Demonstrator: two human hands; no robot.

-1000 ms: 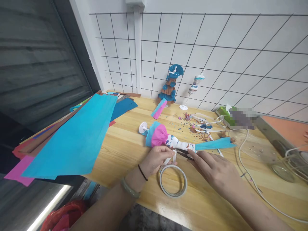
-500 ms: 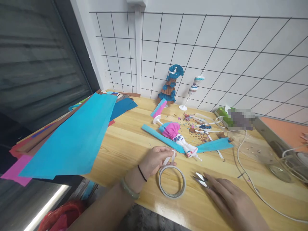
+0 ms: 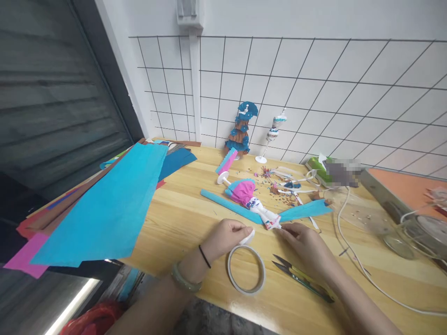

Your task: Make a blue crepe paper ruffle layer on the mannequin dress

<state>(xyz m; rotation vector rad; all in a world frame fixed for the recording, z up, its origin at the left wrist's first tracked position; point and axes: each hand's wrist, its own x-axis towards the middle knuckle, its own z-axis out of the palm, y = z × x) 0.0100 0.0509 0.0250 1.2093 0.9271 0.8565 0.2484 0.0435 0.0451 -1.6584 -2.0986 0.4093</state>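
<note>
My left hand (image 3: 232, 235) pinches a short white strip of tape (image 3: 247, 238) between thumb and fingertips. Just below it, a roll of tape (image 3: 228, 269) rests on the wooden table. A miniature dress form (image 3: 260, 204) lies on its side, wrapped in white patterned material with a gathered pink and blue paper skirt. My right hand (image 3: 305, 239) has its fingertips closed around the narrow neck end of this form. Thread snips (image 3: 303, 278) with blades apart lie between the tape roll and my right forearm. A long blue crepe paper strip (image 3: 230, 206) passes beneath the form.
Large crepe paper sheets (image 3: 104, 204) cover the table's left side. Behind stand a dress form in a brown and blue dress (image 3: 241, 130) and a barer one (image 3: 273, 135). Paper scraps (image 3: 284, 188), a white cable (image 3: 344, 223) and a glass jar (image 3: 401, 242) lie to the right.
My right hand has let go of the snips, leaving them on the table, and moved up and left to grasp the form's neck end. My left hand still holds the tape strip.
</note>
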